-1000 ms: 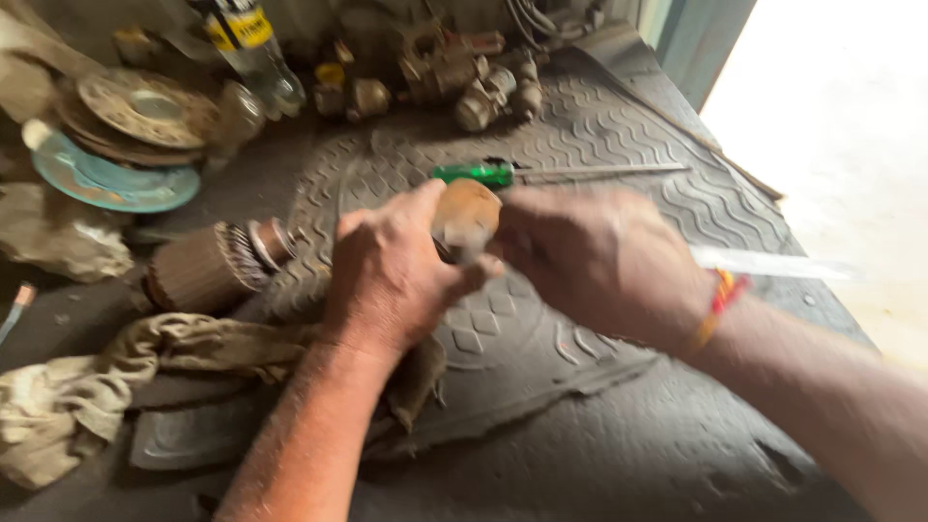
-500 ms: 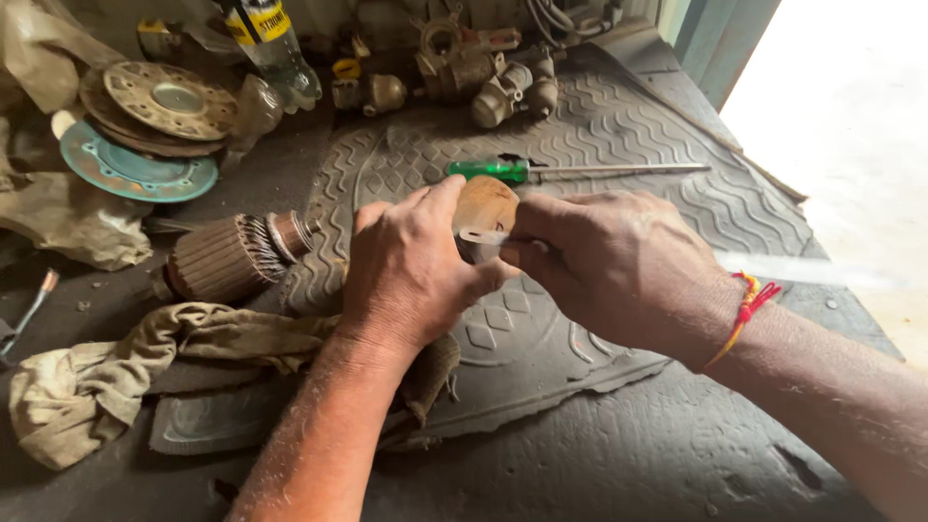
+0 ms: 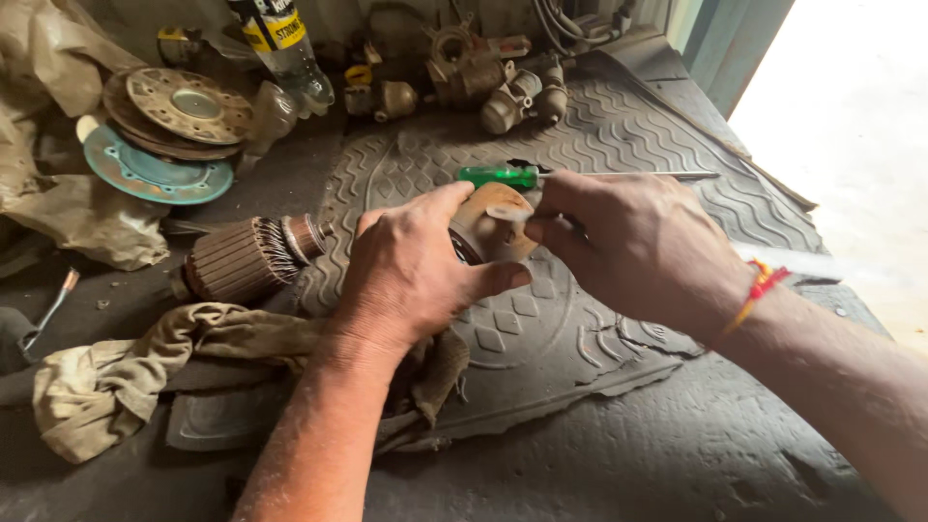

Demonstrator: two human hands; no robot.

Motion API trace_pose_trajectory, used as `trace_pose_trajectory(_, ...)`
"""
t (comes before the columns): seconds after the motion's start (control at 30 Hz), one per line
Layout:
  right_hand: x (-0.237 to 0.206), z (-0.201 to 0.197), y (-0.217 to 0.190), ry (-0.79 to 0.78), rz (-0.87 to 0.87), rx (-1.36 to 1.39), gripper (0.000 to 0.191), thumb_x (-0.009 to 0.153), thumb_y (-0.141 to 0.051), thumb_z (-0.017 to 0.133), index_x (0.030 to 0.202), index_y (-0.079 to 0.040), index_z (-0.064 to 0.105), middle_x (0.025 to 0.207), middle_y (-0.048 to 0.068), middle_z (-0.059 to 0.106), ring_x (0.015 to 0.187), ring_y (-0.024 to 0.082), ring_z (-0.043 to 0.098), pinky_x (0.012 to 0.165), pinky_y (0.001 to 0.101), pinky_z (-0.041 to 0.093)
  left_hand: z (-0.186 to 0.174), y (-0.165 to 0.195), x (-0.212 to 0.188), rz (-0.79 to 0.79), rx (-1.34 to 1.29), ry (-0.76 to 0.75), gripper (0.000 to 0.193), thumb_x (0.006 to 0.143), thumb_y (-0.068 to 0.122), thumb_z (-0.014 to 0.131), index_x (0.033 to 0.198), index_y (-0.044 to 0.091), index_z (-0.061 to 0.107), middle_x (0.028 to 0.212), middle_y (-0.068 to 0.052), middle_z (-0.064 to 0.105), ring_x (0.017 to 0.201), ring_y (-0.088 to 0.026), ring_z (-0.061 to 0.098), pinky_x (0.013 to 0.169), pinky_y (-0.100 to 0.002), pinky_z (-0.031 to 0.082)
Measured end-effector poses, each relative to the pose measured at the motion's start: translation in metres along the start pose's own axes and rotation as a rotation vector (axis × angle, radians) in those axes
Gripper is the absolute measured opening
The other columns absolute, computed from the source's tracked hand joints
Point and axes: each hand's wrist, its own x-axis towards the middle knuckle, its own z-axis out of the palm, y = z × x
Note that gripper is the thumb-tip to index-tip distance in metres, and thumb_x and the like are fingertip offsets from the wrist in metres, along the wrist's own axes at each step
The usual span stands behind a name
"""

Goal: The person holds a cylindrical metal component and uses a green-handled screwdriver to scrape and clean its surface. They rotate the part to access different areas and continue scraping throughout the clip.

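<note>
Hands point(image 3: 522, 256) around rusty housing point(image 3: 491, 224)

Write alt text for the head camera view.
Two bare hands, left hand and right hand, grip a small round brownish metal part over a grimy ribbed rubber mat. A green-handled screwdriver lies just beyond; a motor armature and rag lie left.

- Bench point(image 3: 677, 454): dark, grimy surface.
- Ribbed rubber mat point(image 3: 619, 126): centre to far right edge.
- Armature point(image 3: 246, 259), rag point(image 3: 145, 362): left of mat.
- Stacked metal discs point(image 3: 159, 135): far left corner.
</note>
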Motion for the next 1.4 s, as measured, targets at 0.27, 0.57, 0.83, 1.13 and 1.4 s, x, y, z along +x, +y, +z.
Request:
trace_pose_trajectory(0.27,-0.013,0.010,0.002,0.197,-0.308,0.118,0.020,0.099,-0.029,0.062,0.105,-0.010,0.067,0.072,0.002,0.071,0.058,0.020,0.069,0.049,0.0347,0.056,0.000,0.007,0.002,-0.131,-0.001,-0.027,0.091,0.053,0.064,0.088,0.128,0.016,0.065,0.110,-0.013,0.076,0.103,-0.031,0.074,0.089,-0.045,0.057)
trace_pose_trajectory(0.57,0.001,0.008,0.003,0.083,-0.090,-0.026,0.020,0.101,-0.032,0.061,0.094,-0.013,0.067,0.064,0.003,0.069,0.044,0.015,0.062,0.035,0.0331,0.051,0.012,-0.004,0.000,0.019,0.065,0.109,0.098,0.058,0.077,0.081,0.130,0.013,0.065,0.101,-0.016,0.077,0.099,-0.033,0.073,0.099,-0.047,0.050)
trace_pose_trajectory(0.83,-0.001,0.010,0.003,0.150,-0.166,0.079,0.021,0.101,-0.029,0.063,0.092,-0.010,0.067,0.060,0.004,0.067,0.043,0.018,0.061,0.040,0.0365,0.050,0.017,-0.017,0.004,-0.040,0.128,0.104,0.103,0.055,0.078,0.079,0.135,0.015,0.062,0.110,-0.016,0.075,0.108,-0.036,0.067,0.101,-0.047,0.045)
trace_pose_trajectory(1.13,-0.004,0.017,0.008,0.300,-0.320,0.143,0.017,0.099,-0.025,0.065,0.092,-0.009,0.067,0.067,0.004,0.069,0.051,0.019,0.064,0.045,0.0363,0.052,0.020,-0.019,0.004,0.066,0.149,0.130,0.107,0.055,0.081,0.078,0.133,0.010,0.062,0.103,-0.019,0.075,0.104,-0.037,0.066,0.105,-0.047,0.039)
trace_pose_trajectory(1.4,-0.002,0.010,-0.001,0.243,-0.250,0.138,0.023,0.102,-0.027,0.063,0.089,-0.009,0.065,0.063,0.003,0.066,0.044,0.015,0.060,0.038,0.0331,0.048,0.019,-0.016,0.004,0.095,0.148,0.152,0.106,0.057,0.084,0.076,0.130,0.008,0.063,0.097,-0.019,0.075,0.098,-0.037,0.070,0.106,-0.047,0.040)
